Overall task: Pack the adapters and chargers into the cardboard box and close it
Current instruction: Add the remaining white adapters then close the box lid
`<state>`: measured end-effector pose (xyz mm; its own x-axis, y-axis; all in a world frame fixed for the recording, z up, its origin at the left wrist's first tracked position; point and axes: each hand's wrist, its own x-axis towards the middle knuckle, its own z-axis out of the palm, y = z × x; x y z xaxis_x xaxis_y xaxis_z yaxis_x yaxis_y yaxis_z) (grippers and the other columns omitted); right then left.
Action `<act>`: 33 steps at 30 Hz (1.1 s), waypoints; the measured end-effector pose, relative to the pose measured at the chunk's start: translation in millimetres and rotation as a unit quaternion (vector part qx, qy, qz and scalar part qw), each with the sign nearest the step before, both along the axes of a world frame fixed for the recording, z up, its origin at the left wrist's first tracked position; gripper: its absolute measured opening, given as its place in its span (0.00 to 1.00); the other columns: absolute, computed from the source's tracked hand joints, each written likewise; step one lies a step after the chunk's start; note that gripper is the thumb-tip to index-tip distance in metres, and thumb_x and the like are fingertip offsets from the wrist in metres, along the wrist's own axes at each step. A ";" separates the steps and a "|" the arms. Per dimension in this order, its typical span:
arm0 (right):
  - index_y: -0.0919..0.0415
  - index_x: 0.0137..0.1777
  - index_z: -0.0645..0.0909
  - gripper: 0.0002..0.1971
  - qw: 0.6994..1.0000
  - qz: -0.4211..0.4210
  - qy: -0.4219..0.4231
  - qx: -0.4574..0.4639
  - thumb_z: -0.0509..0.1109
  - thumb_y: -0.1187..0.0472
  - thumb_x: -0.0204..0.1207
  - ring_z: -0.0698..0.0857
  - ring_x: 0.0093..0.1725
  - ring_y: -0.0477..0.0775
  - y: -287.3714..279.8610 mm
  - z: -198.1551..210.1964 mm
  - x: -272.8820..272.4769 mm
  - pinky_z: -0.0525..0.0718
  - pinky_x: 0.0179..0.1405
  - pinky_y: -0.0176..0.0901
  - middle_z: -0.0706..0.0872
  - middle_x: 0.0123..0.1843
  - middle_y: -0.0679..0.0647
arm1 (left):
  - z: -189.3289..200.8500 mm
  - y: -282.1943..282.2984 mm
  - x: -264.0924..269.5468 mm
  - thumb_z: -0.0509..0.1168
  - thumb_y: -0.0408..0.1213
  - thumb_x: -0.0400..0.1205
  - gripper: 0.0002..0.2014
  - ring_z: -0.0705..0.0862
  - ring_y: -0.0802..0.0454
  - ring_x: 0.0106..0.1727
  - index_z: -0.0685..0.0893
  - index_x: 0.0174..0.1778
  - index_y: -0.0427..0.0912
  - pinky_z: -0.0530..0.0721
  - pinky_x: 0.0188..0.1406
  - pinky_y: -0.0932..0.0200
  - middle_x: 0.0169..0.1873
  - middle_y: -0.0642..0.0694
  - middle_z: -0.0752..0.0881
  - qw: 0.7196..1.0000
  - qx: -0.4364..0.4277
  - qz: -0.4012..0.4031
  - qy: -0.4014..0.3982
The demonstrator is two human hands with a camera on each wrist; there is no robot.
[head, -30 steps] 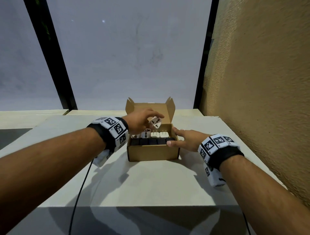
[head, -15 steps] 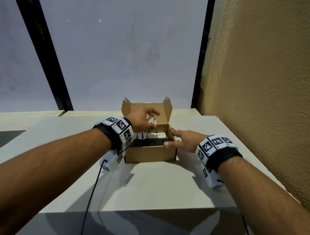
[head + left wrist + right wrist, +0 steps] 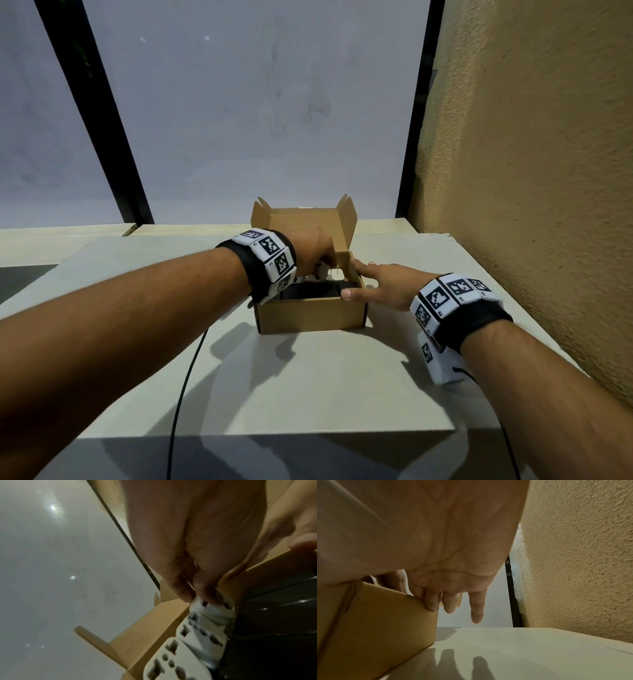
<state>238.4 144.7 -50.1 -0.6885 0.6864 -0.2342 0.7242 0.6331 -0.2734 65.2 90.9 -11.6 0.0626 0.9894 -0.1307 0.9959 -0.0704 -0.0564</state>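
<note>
An open cardboard box [image 3: 310, 315] stands on the table with its lid up at the back. My left hand [image 3: 323, 270] reaches down into it and pinches a white adapter [image 3: 214, 607] with its fingertips [image 3: 204, 595], at the end of a row of white adapters [image 3: 197, 635] along the back wall. Black chargers [image 3: 308, 291] fill the front row. My right hand [image 3: 373, 284] lies with straight fingers on the box's right wall [image 3: 376, 622], its thumb at the front right corner.
The box sits on a white table [image 3: 308, 394] whose front edge is close to me. A rough tan wall [image 3: 531, 171] runs along the right side. A black cable [image 3: 181, 394] hangs from my left wrist across the table.
My left hand has come down from above the box into it, carrying the white adapter to the back row. The right hand has stayed on the box's right side.
</note>
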 end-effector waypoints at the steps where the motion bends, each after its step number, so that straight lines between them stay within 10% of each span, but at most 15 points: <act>1: 0.43 0.85 0.47 0.44 1.000 0.002 -0.004 0.002 0.58 0.28 0.73 0.63 0.82 0.59 1.3 0.2 0.0 0.60 0.80 0.53 0.59 0.85 0.55 | -0.8 1.0 2.8 0.66 0.27 0.81 0.21 0.85 0.48 0.55 0.80 0.71 0.43 0.78 0.47 0.62 0.58 0.46 0.88 1.000 -0.017 -0.003 0.017; 7: 0.37 0.82 0.55 0.39 0.999 0.019 -0.023 -0.012 0.55 0.27 0.72 0.72 0.77 0.55 18.0 14.0 3.8 0.66 0.74 0.51 0.72 0.79 0.51 | -8.7 5.2 4.4 0.63 0.31 0.82 0.19 0.84 0.41 0.60 0.80 0.69 0.43 0.80 0.55 0.54 0.57 0.42 0.87 0.997 -0.054 -0.014 0.050; 14: 0.56 0.81 0.66 0.35 0.994 -0.066 0.076 0.052 0.55 0.35 0.79 0.70 0.78 0.57 55.6 26.4 -8.5 0.66 0.75 0.48 0.73 0.79 0.55 | 2.2 0.6 -16.7 0.65 0.28 0.81 0.27 0.80 0.50 0.68 0.73 0.76 0.48 0.79 0.66 0.56 0.72 0.48 0.79 0.993 0.069 0.049 -0.080; 18: 0.60 0.83 0.60 0.39 0.986 -0.082 0.143 0.011 0.51 0.34 0.80 0.73 0.76 0.59 65.2 32.0 -33.7 0.70 0.75 0.54 0.74 0.77 0.59 | 22.6 -18.4 -52.7 0.57 0.28 0.83 0.20 0.79 0.47 0.70 0.79 0.70 0.42 0.75 0.69 0.56 0.70 0.43 0.81 0.931 0.241 0.191 -0.199; 23: 0.67 0.82 0.56 0.34 0.947 -0.102 0.277 -0.125 0.65 0.53 0.82 0.82 0.66 0.62 59.6 31.8 -53.5 0.77 0.70 0.56 0.79 0.72 0.62 | 7.8 -41.1 -82.6 0.65 0.38 0.72 0.13 0.81 0.40 0.51 0.79 0.47 0.35 0.82 0.54 0.46 0.51 0.31 0.84 0.838 0.154 0.356 -0.384; 26: 0.67 0.82 0.56 0.34 0.893 -0.127 0.385 -0.194 0.64 0.76 0.77 0.84 0.62 0.63 48.3 32.7 -51.1 0.81 0.62 0.52 0.81 0.66 0.61 | 1.6 -47.5 -78.0 0.61 0.20 0.79 0.30 0.79 0.42 0.53 0.61 0.77 0.29 0.78 0.44 0.56 0.60 0.27 0.82 0.737 0.145 0.331 -0.571; 29: 0.61 0.81 0.61 0.36 0.858 -0.135 0.441 -0.224 0.62 0.82 0.74 0.84 0.51 0.62 32.6 34.2 -35.2 0.85 0.60 0.58 0.80 0.52 0.60 | -6.7 -63.0 -78.4 0.62 0.21 0.79 0.37 0.84 0.44 0.60 0.56 0.83 0.41 0.80 0.48 0.57 0.62 0.36 0.84 0.745 0.140 0.300 -0.579; 33: 0.49 0.79 0.67 0.39 0.904 -0.060 0.376 -0.193 0.61 0.84 0.73 0.86 0.49 0.58 12.7 27.6 -15.0 0.88 0.54 0.47 0.78 0.60 0.61 | -16.2 -90.8 -75.5 0.58 0.19 0.80 0.28 0.87 0.44 0.53 0.71 0.74 0.49 0.83 0.58 0.49 0.45 0.41 0.88 0.777 0.130 0.264 -0.557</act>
<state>223.3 157.5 -22.5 -0.6782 0.7342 0.0308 0.2988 0.3138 -0.9012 -10.3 0.2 -27.7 -0.4290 0.9000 -0.0778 0.3228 0.2332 0.9173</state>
